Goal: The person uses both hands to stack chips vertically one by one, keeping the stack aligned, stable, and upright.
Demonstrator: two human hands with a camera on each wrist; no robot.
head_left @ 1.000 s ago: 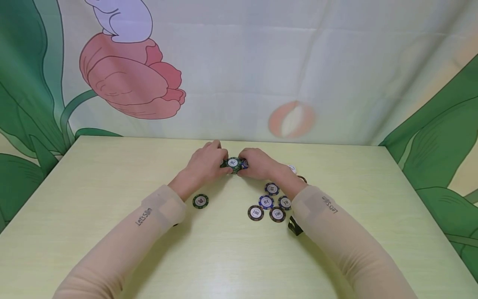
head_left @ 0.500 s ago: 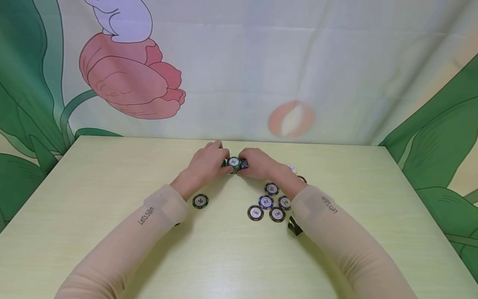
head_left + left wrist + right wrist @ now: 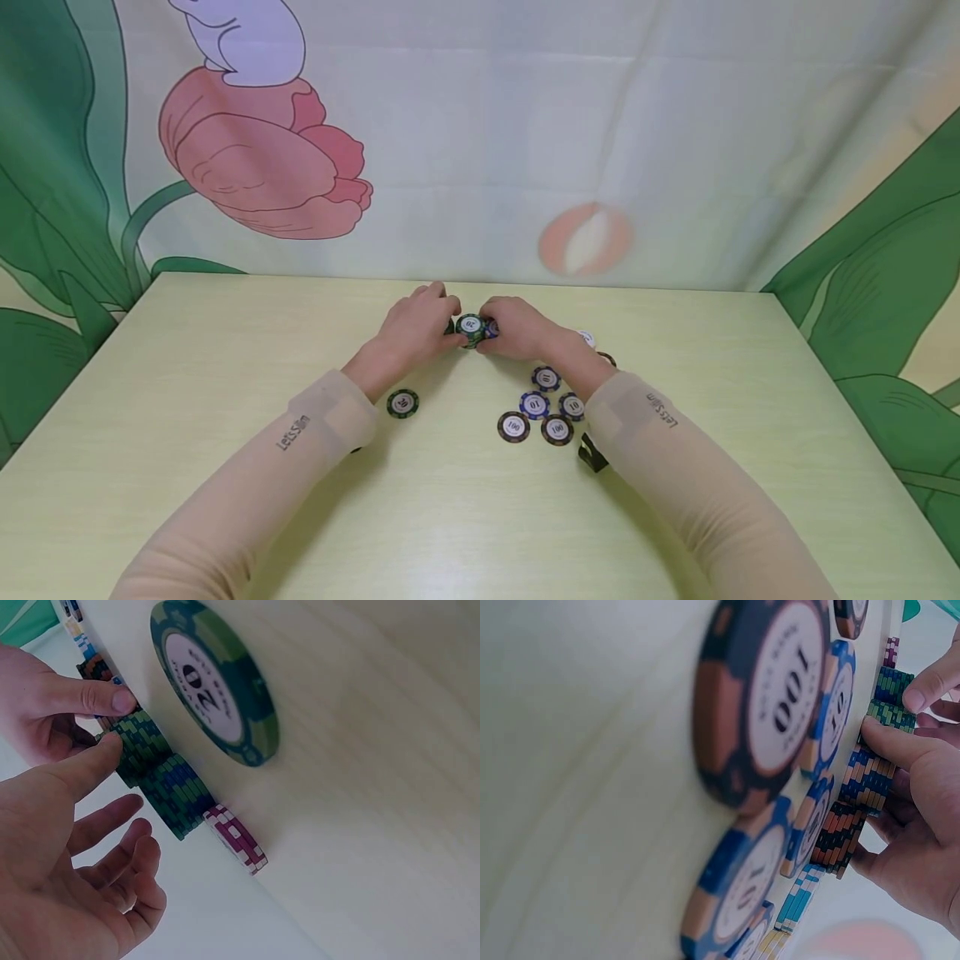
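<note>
At the table's far side, a stack of green poker chips (image 3: 470, 326) marked 20 stands between my hands. My left hand (image 3: 420, 323) pinches it from the left, its thumb at the near side. From the right my right hand (image 3: 521, 327) grips the same stack, with its thumb (image 3: 892, 742) on the near side in the right wrist view. A darker green stack (image 3: 178, 795) adjoins it, followed by a short purple stack (image 3: 236, 838). On the other side come a blue stack (image 3: 868, 778) and a black-and-orange stack (image 3: 840, 836). The far fingertips are partly hidden behind the stacks.
A loose green 20 chip (image 3: 402, 403) lies left of centre. Several blue 10 chips (image 3: 535, 405) and brown 100 chips (image 3: 513, 427) lie flat beside my right forearm. A small black object (image 3: 592, 454) is partly under that sleeve. Light-blue chips (image 3: 799, 896) stand further along the row.
My left hand and the green stack have shifted very slightly to the right. The right hand and the loose chips have stayed where they were.
</note>
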